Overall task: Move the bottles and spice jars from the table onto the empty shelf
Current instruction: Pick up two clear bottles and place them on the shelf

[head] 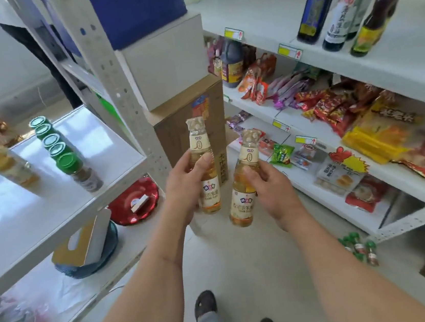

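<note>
Bottles of pale amber liquid, one per hand, held upright in aisle between shelving units. Left hand (188, 188) wraps first bottle (205, 167) at mid-body, thumb across front above label, fingers curled behind. Right hand (271, 188) grips second bottle (244, 181) likewise, thumb on shoulder, cap above fingers, base below palm. Left of left fingers: white shelf (38, 209) carrying row of green-capped spice jars (65, 152). Up right of right fingers: three dark bottles (348, 7) on upper shelf.

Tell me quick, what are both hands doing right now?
Left hand: holding a pale vinegar bottle upright, fingers curled round it.
Right hand: holding a second vinegar bottle, tilted slightly.
</note>
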